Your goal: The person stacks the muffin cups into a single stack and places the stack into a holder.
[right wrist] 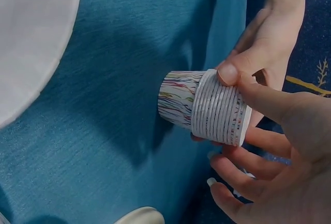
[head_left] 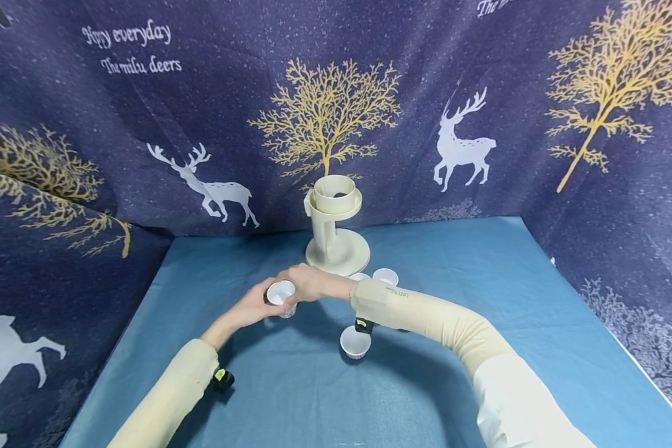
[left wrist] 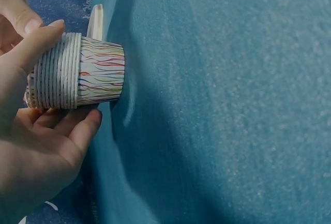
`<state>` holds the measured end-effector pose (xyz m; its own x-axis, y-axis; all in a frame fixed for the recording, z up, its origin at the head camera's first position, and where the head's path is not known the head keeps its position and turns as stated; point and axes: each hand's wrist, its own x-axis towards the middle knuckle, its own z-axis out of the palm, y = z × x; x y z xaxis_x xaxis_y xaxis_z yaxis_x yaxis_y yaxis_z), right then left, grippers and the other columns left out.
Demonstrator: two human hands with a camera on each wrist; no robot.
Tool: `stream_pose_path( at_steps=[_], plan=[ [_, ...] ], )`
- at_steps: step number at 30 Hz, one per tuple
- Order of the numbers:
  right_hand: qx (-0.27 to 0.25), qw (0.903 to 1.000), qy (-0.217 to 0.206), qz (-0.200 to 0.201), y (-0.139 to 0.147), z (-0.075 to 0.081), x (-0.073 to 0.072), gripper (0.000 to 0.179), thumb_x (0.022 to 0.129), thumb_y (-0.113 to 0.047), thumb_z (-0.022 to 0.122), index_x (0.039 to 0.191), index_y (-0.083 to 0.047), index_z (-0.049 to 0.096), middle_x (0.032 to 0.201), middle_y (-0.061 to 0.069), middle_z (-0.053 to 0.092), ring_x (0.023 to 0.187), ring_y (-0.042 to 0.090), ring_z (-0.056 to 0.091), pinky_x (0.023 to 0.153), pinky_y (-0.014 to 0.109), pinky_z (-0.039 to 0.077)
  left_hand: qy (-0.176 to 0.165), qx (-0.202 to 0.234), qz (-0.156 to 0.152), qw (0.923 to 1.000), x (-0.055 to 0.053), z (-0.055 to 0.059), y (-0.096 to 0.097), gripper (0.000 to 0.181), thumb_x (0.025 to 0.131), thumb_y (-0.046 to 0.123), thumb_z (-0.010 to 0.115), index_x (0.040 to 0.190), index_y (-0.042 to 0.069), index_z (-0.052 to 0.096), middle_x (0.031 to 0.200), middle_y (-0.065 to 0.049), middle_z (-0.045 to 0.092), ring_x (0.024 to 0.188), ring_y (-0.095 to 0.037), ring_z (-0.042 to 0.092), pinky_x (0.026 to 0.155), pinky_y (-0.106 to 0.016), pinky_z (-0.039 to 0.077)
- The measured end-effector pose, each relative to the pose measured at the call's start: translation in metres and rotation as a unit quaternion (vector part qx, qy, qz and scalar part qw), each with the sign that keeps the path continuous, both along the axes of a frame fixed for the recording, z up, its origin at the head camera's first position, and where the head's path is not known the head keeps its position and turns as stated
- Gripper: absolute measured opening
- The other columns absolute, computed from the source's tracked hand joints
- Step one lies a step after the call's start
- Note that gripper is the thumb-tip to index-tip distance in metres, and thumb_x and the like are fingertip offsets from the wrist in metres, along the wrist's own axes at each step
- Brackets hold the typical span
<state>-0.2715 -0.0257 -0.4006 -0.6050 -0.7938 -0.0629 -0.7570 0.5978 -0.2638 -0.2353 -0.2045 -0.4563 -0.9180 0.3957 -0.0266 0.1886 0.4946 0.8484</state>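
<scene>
A stack of nested paper cups (head_left: 281,292), white with coloured wavy stripes (left wrist: 101,71), is held just above the table. My left hand (head_left: 252,306) grips it from the side, thumb on one side and fingers curled beneath in the left wrist view. From the far side my right hand (head_left: 308,281) reaches across, thumb and fingertips around the stack's rim end (right wrist: 220,107) in the right wrist view. Close to my right wrist, a separate white paper cup (head_left: 355,342) stands on the table. How many cups are nested cannot be counted surely.
Behind the hands stands a cream holder (head_left: 344,246) with a round base and a ring carrying a cream cylinder (head_left: 335,193). Two more paper cups, one of them (head_left: 385,276) fully seen, stand beyond my right forearm. A dark patterned cloth (head_left: 218,112) hangs behind the blue table (head_left: 291,398).
</scene>
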Motion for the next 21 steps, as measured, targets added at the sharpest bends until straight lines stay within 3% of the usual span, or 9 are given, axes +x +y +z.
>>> stream_pose_path(
  at_steps=[8, 15, 21],
  plan=[
    [-0.002, 1.0, 0.001, 0.005, -0.0006, 0.0021, 0.0015, 0.049, 0.071, -0.037, 0.076, 0.114, -0.019, 0.062, 0.107, -0.004, 0.065, 0.098, 0.012, 0.059, 0.084, 0.025, 0.046, 0.009, -0.012, 0.001, 0.9999, -0.0015, -0.0013, 0.0005, 0.061, 0.076, 0.022, 0.075, 0.124, 0.001, 0.044, 0.106, -0.015, 0.059, 0.088, -0.02, 0.056, 0.074, -0.03, 0.046],
    [0.008, 0.9998, 0.001, 0.018, 0.0041, 0.0018, 0.0029, 0.051, 0.077, -0.036, 0.072, 0.123, -0.02, 0.057, 0.112, -0.002, 0.065, 0.099, 0.012, 0.06, 0.082, 0.023, 0.047, 0.022, -0.035, -0.007, 0.9991, -0.0011, -0.0024, 0.0011, 0.062, 0.077, 0.025, 0.073, 0.125, 0.0, 0.043, 0.107, -0.015, 0.058, 0.088, -0.02, 0.055, 0.074, -0.031, 0.046],
    [0.02, 0.9996, 0.003, 0.018, 0.0067, 0.0016, 0.0027, 0.048, 0.08, -0.036, 0.069, 0.123, -0.018, 0.057, 0.103, 0.001, 0.066, 0.092, 0.012, 0.06, 0.077, 0.023, 0.047, 0.03, -0.044, -0.005, 0.9986, -0.0014, 0.0002, 0.0015, 0.058, 0.077, 0.023, 0.073, 0.122, -0.001, 0.044, 0.109, -0.017, 0.057, 0.09, -0.022, 0.055, 0.075, -0.03, 0.045]
  ],
)
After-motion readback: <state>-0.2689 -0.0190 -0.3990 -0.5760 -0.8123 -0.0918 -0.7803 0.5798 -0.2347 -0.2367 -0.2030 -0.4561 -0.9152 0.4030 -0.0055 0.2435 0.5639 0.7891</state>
